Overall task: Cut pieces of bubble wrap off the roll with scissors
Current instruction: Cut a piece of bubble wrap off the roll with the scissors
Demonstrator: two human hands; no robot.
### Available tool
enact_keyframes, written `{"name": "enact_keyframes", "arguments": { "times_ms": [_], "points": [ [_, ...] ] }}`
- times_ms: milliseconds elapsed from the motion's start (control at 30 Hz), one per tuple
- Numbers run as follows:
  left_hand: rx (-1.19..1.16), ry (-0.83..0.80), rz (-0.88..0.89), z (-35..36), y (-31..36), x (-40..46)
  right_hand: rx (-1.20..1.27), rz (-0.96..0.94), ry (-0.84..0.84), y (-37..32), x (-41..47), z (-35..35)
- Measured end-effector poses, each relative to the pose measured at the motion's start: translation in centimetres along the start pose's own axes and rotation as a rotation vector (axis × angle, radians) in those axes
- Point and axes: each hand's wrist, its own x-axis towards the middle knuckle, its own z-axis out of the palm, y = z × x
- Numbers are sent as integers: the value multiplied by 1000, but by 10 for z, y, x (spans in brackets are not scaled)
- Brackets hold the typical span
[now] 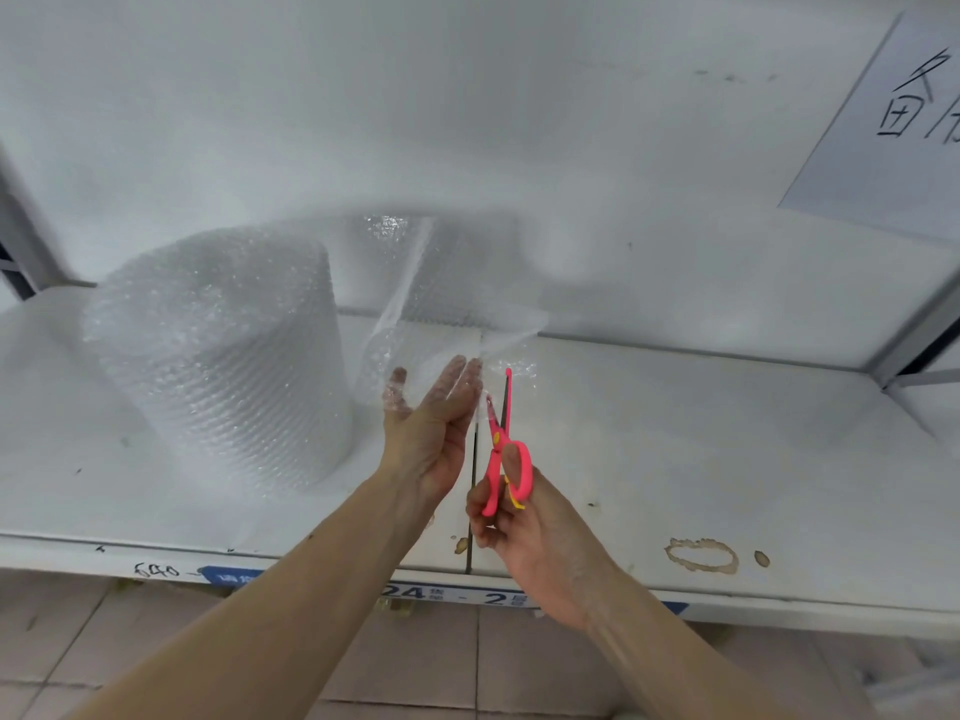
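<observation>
The right hand (519, 517), nearest the camera, grips pink scissors (503, 449) through the handle loops, blades parted and pointing up at the edge of a loose bubble wrap sheet (441, 314). Just left of it, the left hand (434, 428) holds that sheet, thumb in front and straight fingers behind. Further left, the bubble wrap roll (218, 356) stands upright on the white shelf (727, 459).

The shelf edge label (457, 595) reads "24 - 2" (handwritten paper sign (893, 127) only partly legible).
</observation>
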Motion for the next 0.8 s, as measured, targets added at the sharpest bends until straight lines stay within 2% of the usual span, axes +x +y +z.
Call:
{"name": "enact_keyframes", "arguments": {
  "times_ms": [800],
  "points": [
    [-7, 4, 9, 1, -1, -4, -151, -105, 15, 7, 4, -1]
  ]
}}
